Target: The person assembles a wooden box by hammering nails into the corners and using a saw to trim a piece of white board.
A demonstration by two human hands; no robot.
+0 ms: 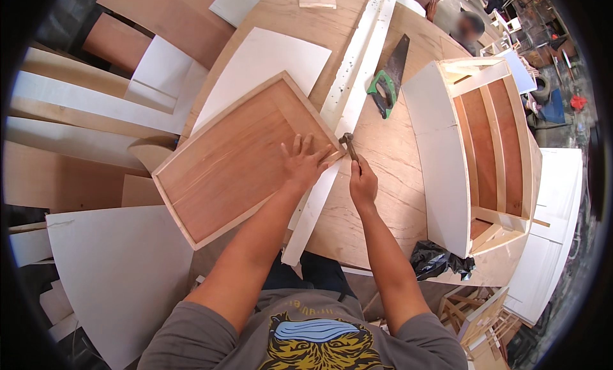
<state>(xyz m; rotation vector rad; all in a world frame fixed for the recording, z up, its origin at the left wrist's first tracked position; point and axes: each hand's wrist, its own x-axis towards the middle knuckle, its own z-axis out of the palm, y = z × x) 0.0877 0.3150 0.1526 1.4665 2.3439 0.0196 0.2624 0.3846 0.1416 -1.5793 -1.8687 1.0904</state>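
Note:
A brown wooden panel with a raised, lighter rim [223,162] lies slanted across the workbench in front of me. My left hand [303,162] rests flat on the panel near its right corner, fingers spread. In my right hand [363,181] is a hammer [348,142], gripped by the handle. Its head is up against that same corner of the panel; whether it touches the wood I cannot tell. Under the panel's right end runs a long white board [338,124]. A white sheet [268,66] sticks out beneath the panel's far edge.
On the bench [393,178], a green-handled saw [386,82] lies beyond the hammer. To the right stands a white-sided wooden frame box [440,153], with a black plastic bag [437,260] near it. Boards [70,108] are stacked at left. A person [469,28] is at the far right.

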